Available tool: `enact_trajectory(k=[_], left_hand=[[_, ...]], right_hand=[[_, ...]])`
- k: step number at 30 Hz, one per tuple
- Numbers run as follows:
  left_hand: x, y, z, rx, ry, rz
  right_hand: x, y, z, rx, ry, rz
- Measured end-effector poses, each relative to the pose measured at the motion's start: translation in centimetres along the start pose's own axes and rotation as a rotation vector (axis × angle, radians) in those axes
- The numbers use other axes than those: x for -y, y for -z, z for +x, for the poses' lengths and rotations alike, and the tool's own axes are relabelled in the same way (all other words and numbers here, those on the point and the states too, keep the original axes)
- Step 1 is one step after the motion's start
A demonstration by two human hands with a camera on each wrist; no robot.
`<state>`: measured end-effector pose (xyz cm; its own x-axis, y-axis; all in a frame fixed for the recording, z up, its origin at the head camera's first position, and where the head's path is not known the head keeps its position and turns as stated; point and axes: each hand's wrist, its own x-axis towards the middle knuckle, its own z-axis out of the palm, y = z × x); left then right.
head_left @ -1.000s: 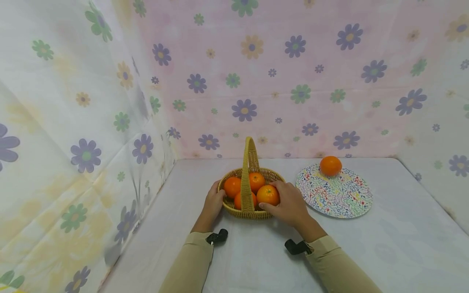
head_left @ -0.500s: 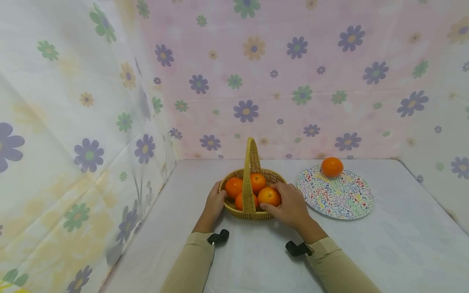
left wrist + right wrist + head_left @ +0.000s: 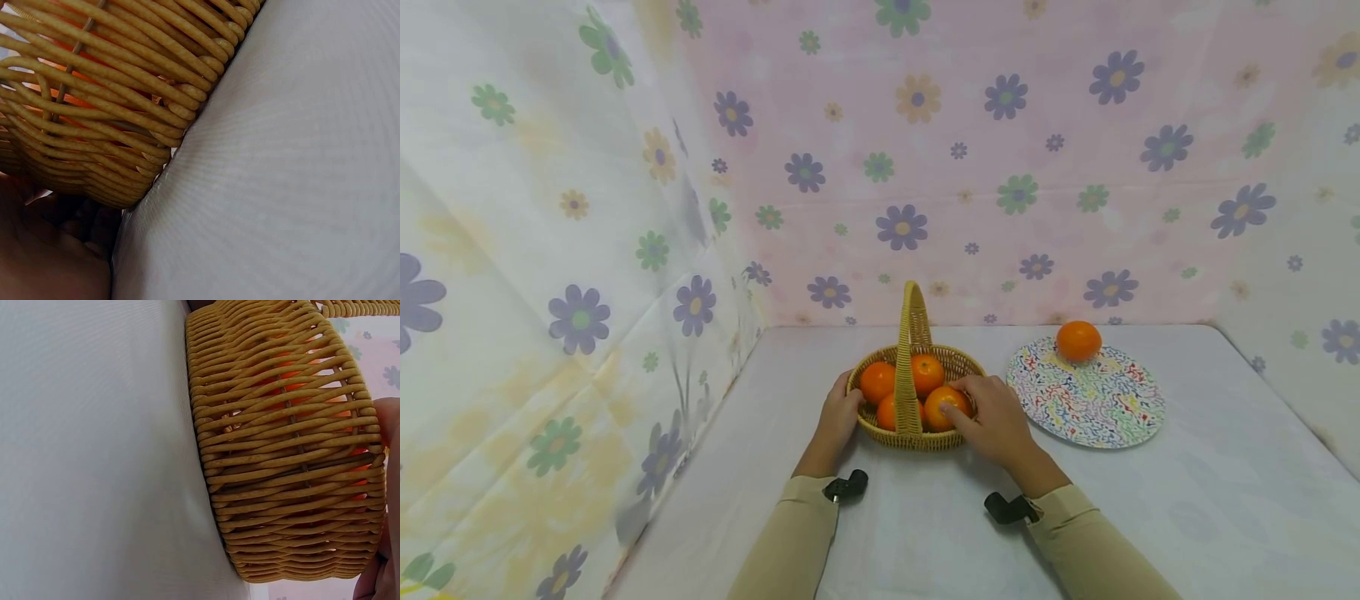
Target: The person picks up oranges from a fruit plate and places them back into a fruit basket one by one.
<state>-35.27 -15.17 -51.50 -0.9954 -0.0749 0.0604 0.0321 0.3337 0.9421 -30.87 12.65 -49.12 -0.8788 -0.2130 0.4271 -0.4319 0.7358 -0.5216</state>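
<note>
In the head view, a wicker basket [image 3: 913,333] with a tall arched handle stands on the white table and holds several oranges. At its left end my left hand [image 3: 838,421] grips the rim, thumb over the edge and fingers outside, partly hidden; in the left wrist view this hand [image 3: 47,250] lies against the wicker wall [image 3: 125,75]. My right hand [image 3: 1000,421] reaches over the right rim and holds the front-right orange [image 3: 942,410], thumb on its top and a fingertip at its far side. From the right wrist, the basket [image 3: 287,450] hides most of the fruit.
To the right of the basket lies a round plate [image 3: 1097,408] with a multicoloured speckled pattern. A single orange [image 3: 1078,341] sits near its far edge. Flowered cloth walls [image 3: 902,227] close off the back and sides of the table [image 3: 910,533].
My right thumb has moved from the near side of the front-right orange onto its top, and that orange has turned and sunk slightly. The left hand keeps its place on the basket.
</note>
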Motion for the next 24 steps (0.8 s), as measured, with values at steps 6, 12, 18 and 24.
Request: enact_trajectory(k=[6,12,18,24], left_hand=[[-0.02,0.01,0.0,0.001,0.004,0.0],[-0.14,0.07,-0.08,0.003,0.002,-0.006],[-0.05,0.14,0.0,0.005,-0.002,-0.007],[0.05,0.13,0.05,0.005,-0.007,-0.004]], right_hand=[[-0.38,-0.1,0.19,0.005,0.002,0.015],[-0.68,-0.1,0.28,-0.02,0.031,0.068],[-0.68,0.19,0.11,-0.128,0.058,0.132],[-0.7,0.58,0.1,-0.218,0.091,0.122]])
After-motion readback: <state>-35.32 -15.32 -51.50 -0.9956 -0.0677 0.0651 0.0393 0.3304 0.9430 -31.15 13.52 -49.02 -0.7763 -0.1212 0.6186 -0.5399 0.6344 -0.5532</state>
